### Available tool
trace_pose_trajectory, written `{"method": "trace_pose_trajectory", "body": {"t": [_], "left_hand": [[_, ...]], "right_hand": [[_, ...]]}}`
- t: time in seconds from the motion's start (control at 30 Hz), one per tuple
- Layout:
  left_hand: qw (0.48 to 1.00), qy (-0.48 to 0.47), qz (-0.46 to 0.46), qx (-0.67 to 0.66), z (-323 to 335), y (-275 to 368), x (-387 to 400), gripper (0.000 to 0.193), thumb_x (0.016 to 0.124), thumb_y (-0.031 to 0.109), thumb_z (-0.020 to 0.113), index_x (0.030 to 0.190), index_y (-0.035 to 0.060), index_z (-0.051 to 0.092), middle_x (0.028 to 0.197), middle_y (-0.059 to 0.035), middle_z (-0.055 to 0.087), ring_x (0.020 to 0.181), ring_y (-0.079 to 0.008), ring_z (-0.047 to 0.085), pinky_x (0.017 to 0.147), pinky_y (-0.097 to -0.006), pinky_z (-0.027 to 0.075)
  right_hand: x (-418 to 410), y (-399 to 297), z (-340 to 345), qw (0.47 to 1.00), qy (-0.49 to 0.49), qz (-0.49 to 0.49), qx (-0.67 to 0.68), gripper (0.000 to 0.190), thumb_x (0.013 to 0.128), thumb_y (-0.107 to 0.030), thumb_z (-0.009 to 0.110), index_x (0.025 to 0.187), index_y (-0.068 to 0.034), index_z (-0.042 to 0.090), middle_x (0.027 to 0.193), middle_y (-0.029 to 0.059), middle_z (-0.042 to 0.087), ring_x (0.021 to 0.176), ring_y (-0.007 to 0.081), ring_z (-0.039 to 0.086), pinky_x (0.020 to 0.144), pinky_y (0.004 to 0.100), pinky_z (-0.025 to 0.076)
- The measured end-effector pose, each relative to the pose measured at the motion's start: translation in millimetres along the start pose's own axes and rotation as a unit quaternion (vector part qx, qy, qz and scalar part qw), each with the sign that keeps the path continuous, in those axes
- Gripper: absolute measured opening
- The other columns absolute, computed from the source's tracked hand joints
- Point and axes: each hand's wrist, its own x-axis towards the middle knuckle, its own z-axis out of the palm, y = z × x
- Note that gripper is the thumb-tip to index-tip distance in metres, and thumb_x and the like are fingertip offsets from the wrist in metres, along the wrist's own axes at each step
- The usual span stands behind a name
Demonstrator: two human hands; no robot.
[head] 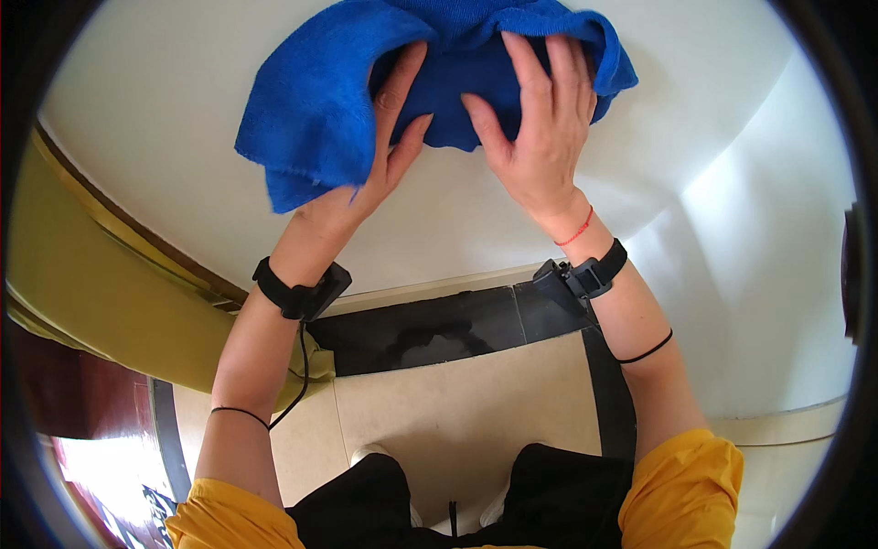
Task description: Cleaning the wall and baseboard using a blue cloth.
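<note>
A blue fleecy cloth [312, 103] is spread against the white wall [439, 226] at the top of the view. On its left side my left hand [398, 123] lies under a draped fold, with the thumb and one finger showing. My right hand [542, 117] is on the cloth's right side, its fingers spread and their tips tucked under the upper fold. Whether either hand grips the cloth or only presses on it is not plain. Both wrists wear black straps with small devices, and a red cord circles the right wrist.
A yellow-green curtain [116, 254] hangs along the left beside a brown edge strip. Below are beige floor tiles [466, 398] with a black tile border [425, 333]. Another white wall [748, 288] meets the first at a corner on the right.
</note>
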Motion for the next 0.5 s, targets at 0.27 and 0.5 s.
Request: {"method": "trace_pose_trajectory", "body": {"t": [0.27,0.5], "left_hand": [[0.997,-0.075,-0.011,0.002,42.7,8.5,-80.5,0.059,0.087,0.038,0.075,0.136,0.0096,0.059,0.123,-0.0203,0.060,0.109,-0.0381,0.059,0.095,-0.0450,0.048],[0.891,-0.340,-0.127,-0.275,75.5,32.7,-194.8,0.047,0.086,0.040,0.074,0.119,0.0081,0.064,0.105,-0.0172,0.066,0.096,-0.0353,0.064,0.081,-0.0432,0.052]], "right_hand": [[-90.4,5.7,1.9,0.983,-0.163,-0.028,-0.085,0.063,0.089,-0.051,0.064,0.136,-0.008,0.058,0.134,0.0188,0.054,0.122,0.0420,0.048,0.106,0.0543,0.032],[-166.1,-3.4,-23.4,0.851,-0.490,0.108,0.153,0.034,0.079,-0.033,0.077,0.105,-0.014,0.067,0.104,0.0066,0.066,0.098,0.0292,0.064,0.080,0.0422,0.050]]}}
